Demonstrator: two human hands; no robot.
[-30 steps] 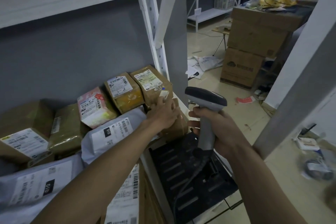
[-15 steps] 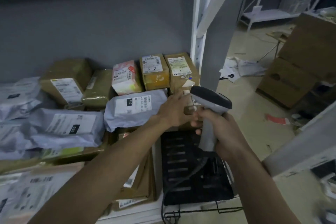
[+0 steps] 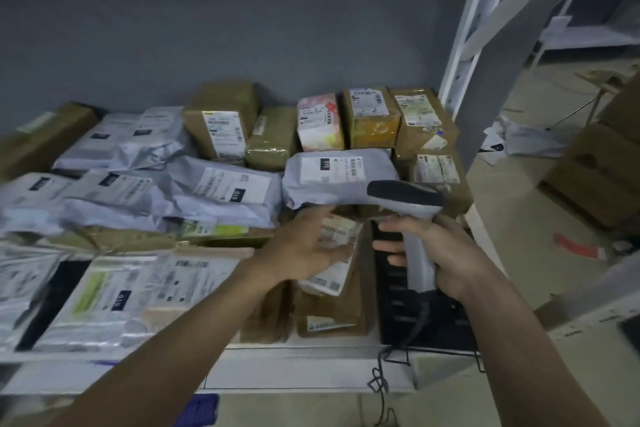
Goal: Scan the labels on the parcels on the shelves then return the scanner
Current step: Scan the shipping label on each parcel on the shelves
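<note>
Dim room: grey wall (image 3: 242, 28), beige floor (image 3: 519, 204).

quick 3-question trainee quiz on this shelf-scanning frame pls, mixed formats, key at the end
1. True or false: the right hand grips the handle of the scanner.
2. Multiple choice: where is the left hand?
A. holding the scanner's cable
B. resting on the upper shelf
C. over a labelled brown parcel at the front of the shelf
3. Fill in the blank: the grey mailer bag just behind the scanner's head lies in front of a row of ____ boxes against the wall.

Key: 1 true; 2 C; 3 cardboard
</note>
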